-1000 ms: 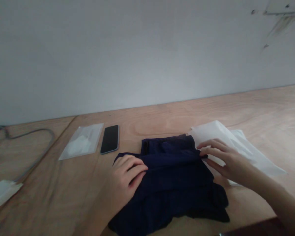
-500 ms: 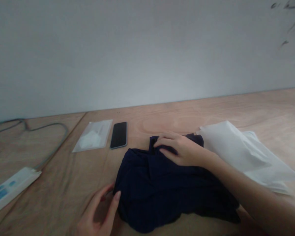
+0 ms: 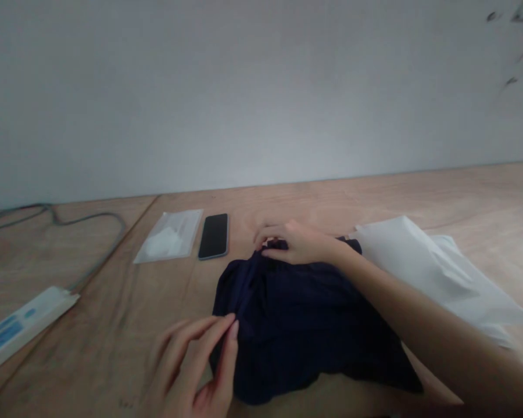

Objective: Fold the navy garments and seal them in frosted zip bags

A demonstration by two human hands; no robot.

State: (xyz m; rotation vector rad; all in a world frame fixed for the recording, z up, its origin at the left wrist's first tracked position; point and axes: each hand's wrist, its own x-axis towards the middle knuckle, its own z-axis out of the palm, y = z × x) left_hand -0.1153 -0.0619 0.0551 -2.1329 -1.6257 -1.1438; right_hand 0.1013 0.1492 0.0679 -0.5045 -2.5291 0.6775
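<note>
A dark navy garment point(image 3: 305, 325) lies bunched on the wooden table point(image 3: 331, 203) in front of me. My right hand point(image 3: 294, 244) reaches across it and pinches its far left corner. At the near left edge of the cloth my left hand point(image 3: 196, 371) grips the fabric between thumb and fingers. My right forearm lies over the right half of the garment.
White plastic bags point(image 3: 436, 273) lie to the right of the garment. A black phone point(image 3: 214, 235) and a clear bag with something white inside point(image 3: 169, 242) lie behind it on the left. A grey cable point(image 3: 96, 223) and a white-blue packet point(image 3: 21, 325) are further left. A grey wall stands behind.
My right hand moved from the garment's right edge to its far left corner. My left hand slid off the cloth toward me, then took hold of the near left edge.
</note>
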